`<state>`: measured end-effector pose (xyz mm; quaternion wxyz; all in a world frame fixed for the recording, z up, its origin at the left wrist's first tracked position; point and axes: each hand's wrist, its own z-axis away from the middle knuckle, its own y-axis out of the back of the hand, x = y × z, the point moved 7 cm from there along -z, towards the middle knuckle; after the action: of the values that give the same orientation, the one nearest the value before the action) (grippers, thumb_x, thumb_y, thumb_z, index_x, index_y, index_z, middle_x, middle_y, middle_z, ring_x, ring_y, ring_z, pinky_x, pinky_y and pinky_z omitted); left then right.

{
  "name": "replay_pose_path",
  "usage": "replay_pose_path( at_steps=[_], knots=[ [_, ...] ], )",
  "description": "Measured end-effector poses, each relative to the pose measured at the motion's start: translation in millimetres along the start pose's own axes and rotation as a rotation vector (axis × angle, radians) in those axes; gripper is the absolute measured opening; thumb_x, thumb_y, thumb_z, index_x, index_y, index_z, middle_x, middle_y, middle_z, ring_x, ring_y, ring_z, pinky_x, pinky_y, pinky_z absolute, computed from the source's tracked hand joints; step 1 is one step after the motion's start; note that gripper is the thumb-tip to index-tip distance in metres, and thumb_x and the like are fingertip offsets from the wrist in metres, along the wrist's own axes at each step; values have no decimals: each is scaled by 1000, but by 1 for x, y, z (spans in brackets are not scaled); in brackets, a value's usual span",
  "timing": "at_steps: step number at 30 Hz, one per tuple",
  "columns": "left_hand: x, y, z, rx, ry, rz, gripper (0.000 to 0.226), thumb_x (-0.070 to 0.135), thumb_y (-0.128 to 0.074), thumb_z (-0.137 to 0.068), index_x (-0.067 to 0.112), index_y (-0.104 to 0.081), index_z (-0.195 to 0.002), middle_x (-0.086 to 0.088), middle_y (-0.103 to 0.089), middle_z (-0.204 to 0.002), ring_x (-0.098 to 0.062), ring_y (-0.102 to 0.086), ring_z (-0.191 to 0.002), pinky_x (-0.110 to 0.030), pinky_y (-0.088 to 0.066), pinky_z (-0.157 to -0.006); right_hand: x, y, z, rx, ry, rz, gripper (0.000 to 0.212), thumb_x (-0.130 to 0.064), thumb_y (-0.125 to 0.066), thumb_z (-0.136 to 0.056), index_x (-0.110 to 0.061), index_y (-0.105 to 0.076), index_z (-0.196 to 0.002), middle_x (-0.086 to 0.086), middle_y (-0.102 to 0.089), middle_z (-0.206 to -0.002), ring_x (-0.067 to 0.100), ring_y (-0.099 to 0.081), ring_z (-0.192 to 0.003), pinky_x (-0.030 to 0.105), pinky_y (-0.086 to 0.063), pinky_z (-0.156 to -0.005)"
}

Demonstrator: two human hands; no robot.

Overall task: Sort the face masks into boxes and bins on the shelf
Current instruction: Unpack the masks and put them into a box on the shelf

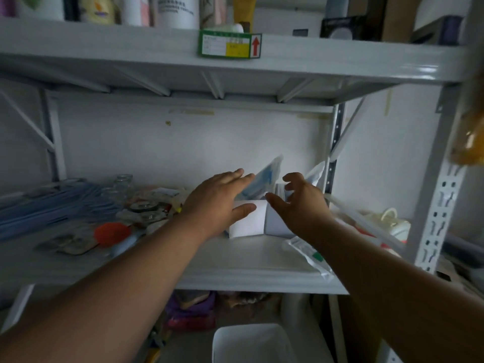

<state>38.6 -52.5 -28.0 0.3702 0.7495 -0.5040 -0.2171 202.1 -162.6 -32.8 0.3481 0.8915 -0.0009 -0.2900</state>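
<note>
Risk: left hand (218, 199), fingers flat on mask pack (264, 180) poking from white box (248, 218), right hand (301, 200) at 3 o'clock loose, apparently empty; shove tips box.

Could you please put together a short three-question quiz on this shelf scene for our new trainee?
1. True or false: the left hand lies with straight fingers against the white box.
2. Where is the white bin? A) top shelf B) below the middle shelf C) beside the glass jars
3. What sticks up out of the white box?

Key
1. True
2. B
3. A packaged blue face mask, tilted to the right, near the right hand, whose fingers are spread and hold nothing.
</note>
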Motion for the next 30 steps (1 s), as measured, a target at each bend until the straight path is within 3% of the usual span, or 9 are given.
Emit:
replay_pose_path(
  at_steps=[6, 11, 13, 16, 22, 26, 30],
  knots=[
    [-13, -14, -6, 13, 31, 40, 78, 58, -65, -99, 34, -33, -166, 5, -32, -173, -16, -33, -157, -37, -30, -126, 12, -18, -22, -11, -159, -54, 77, -62, -73, -95, -14, -51, -151, 6, -77, -126, 29, -68, -125, 41, -52, -105],
    [-24, -21, -12, 16, 53, 76, 82, 59, -67, -97, 34, -32, -167, 5, -32, -173, -15, -32, -158, -36, -31, -126, 21, -39, -40, -32, -243, -144, 76, -72, -74, -86, -15, -59, -135, 6, -78, -106, 28, -76, -100, 49, -64, -91],
    [-27, -21, -16, 23, 61, 95, 83, 60, -67, -97, 33, -32, -166, 4, -32, -173, -16, -32, -157, -38, -32, -126, 23, -48, -49, -37, -238, -154, 59, -60, -73, -93, -14, -64, -130, 7, -78, -104, 29, -77, -100, 50, -64, -92],
    [-32, -25, -19, 25, 79, 143, 83, 59, -68, -97, 32, -32, -166, 4, -33, -173, -17, -33, -157, -38, -32, -126, 14, -47, -53, -7, -216, -175, 16, -26, -59, -104, -13, -68, -107, 8, -76, -94, 30, -76, -89, 53, -65, -86],
    [-40, -31, -21, -23, 72, 128, 83, 56, -66, -100, 38, -23, -168, 8, -23, -176, -17, -28, -159, -39, -31, -125, -21, -9, -52, 170, -35, -219, 19, -18, -47, -111, -20, -66, -106, 2, -71, -93, 22, -71, -86, 44, -63, -78],
    [-46, -17, -29, 59, 63, 199, 87, 56, -70, -96, 36, -24, -167, 7, -34, -172, -21, -40, -152, -41, -40, -120, -40, 20, -52, 180, 93, -281, 20, -19, -52, -111, -25, -70, -106, -2, -73, -94, 22, -73, -91, 48, -65, -84],
    [-41, 4, -38, 140, -3, 248, 93, 46, -80, -93, 31, -25, -166, 6, -30, -173, -18, -38, -153, -40, -37, -124, -50, 47, -49, 147, 128, -545, 17, -15, -53, -113, -19, -69, -107, 1, -76, -103, 12, -79, -95, 28, -67, -77]
  ],
)
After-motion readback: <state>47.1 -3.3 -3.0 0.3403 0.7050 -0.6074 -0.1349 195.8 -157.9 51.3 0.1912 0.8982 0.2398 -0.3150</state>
